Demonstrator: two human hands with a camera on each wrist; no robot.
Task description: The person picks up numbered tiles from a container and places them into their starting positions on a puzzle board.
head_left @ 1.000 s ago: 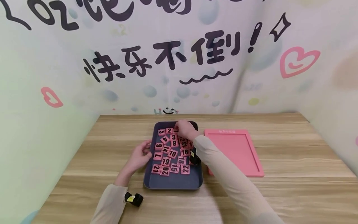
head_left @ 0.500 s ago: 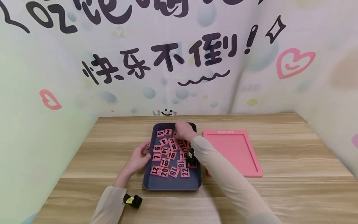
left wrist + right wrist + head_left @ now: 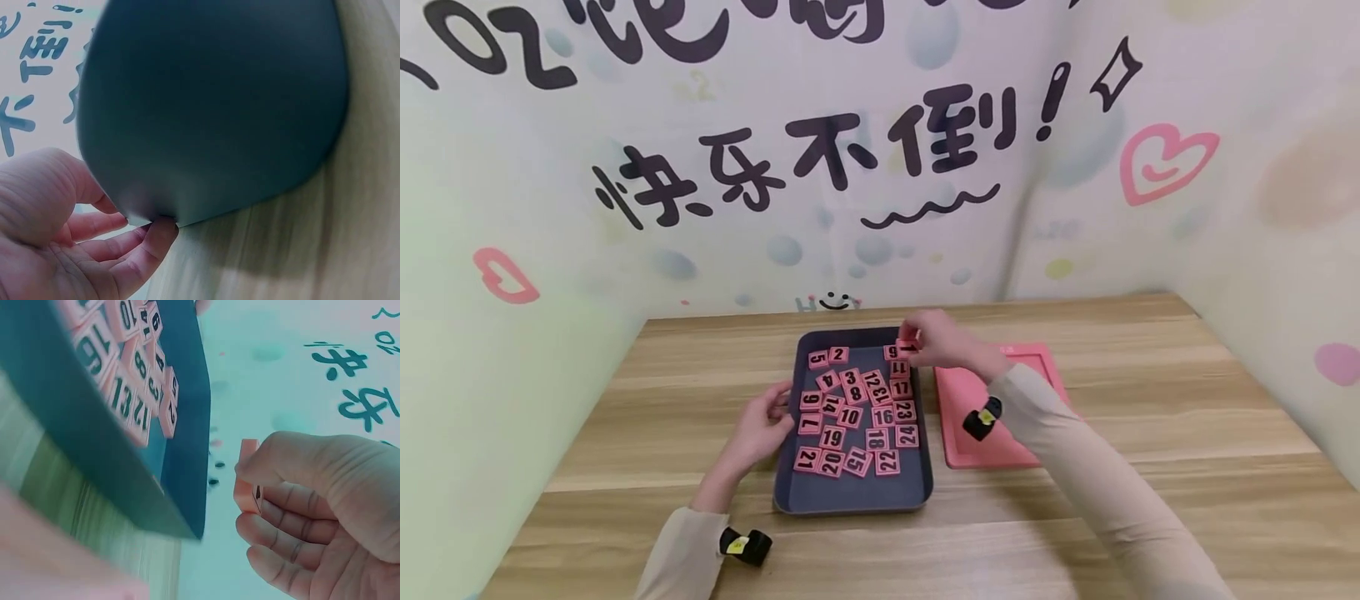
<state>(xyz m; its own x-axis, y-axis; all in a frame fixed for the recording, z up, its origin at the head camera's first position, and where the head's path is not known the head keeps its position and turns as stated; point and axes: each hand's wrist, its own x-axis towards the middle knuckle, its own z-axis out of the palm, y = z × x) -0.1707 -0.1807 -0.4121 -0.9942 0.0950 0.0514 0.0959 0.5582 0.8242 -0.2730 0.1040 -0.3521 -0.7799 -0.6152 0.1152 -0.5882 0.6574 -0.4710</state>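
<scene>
A dark blue-grey tray (image 3: 850, 493) stands on the table with several pink number tiles (image 3: 850, 417) scattered inside. My left hand (image 3: 760, 427) is at the tray's left side; the left wrist view shows its thumb and curled fingers at the edge of the dark tray wall (image 3: 219, 106). Above the tray's far right corner, my right hand (image 3: 943, 340) pinches a pink number tile (image 3: 907, 347). The right wrist view shows this tile (image 3: 247, 487) between thumb and fingers, clear of the tray, its marked face mostly turned away.
Right of the tray lies a pink square frame (image 3: 955, 454) with a raised rim, partly covered by my right forearm. The wooden table (image 3: 715, 342) meets a printed wall sheet (image 3: 850, 242) at the back.
My right hand has moved right from the tray's upper middle to its far right corner, carrying a tile. Tiles on the right side are uncovered. The left hand stays at the tray.
</scene>
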